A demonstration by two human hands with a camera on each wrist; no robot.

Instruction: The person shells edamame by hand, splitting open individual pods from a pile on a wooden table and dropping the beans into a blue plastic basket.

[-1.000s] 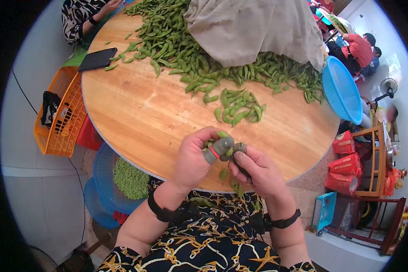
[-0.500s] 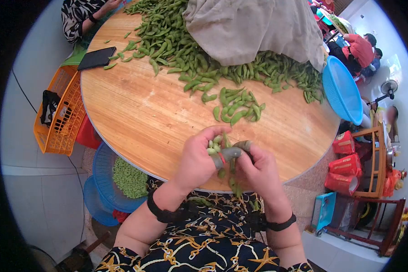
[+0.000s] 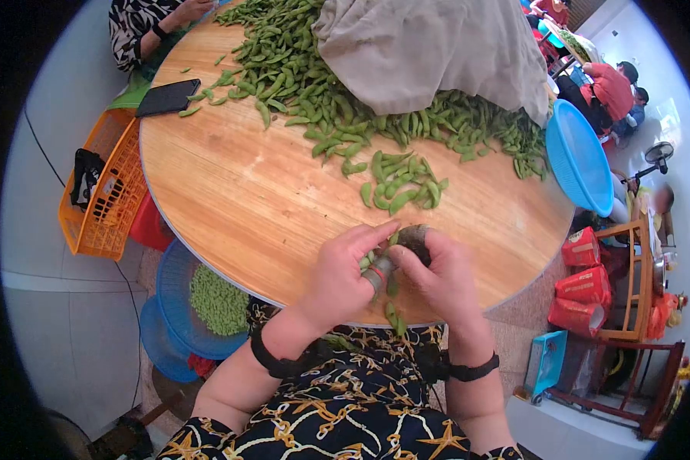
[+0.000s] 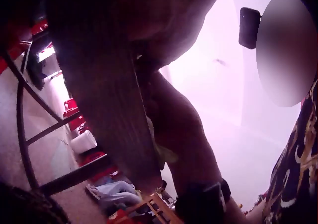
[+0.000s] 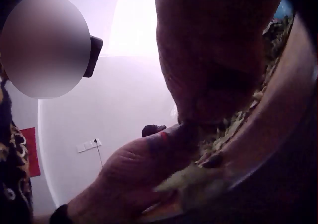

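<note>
In the head view both hands meet over the near edge of the round wooden table point(image 3: 238, 199). My left hand point(image 3: 333, 280) holds pale green shelled soybeans point(image 3: 366, 261) in its curled fingers; its thumb wears a grey cover point(image 3: 379, 270) with a red band. Opposite it, my right hand point(image 3: 448, 280) pinches a green soybean pod point(image 3: 393, 240) between thumb and a dark-covered finger point(image 3: 415, 239). Below the hands hang or lie split pods point(image 3: 395, 318) at the table edge. Farther in is a small group of whole pods point(image 3: 403, 182). Both wrist views are dark.
A large pod heap point(image 3: 299, 92) lies at the back, partly under a grey cloth point(image 3: 429, 54). A phone point(image 3: 168, 98) is at the left edge, a blue basket point(image 3: 579, 157) at the right. Below left stands a blue basket point(image 3: 178, 287) with shelled beans point(image 3: 219, 300). Other people sit around.
The left fingers have spread, showing beans, then drawn in around them. The left thumb has moved back from the right thumb, and the right hand has shifted slightly right.
</note>
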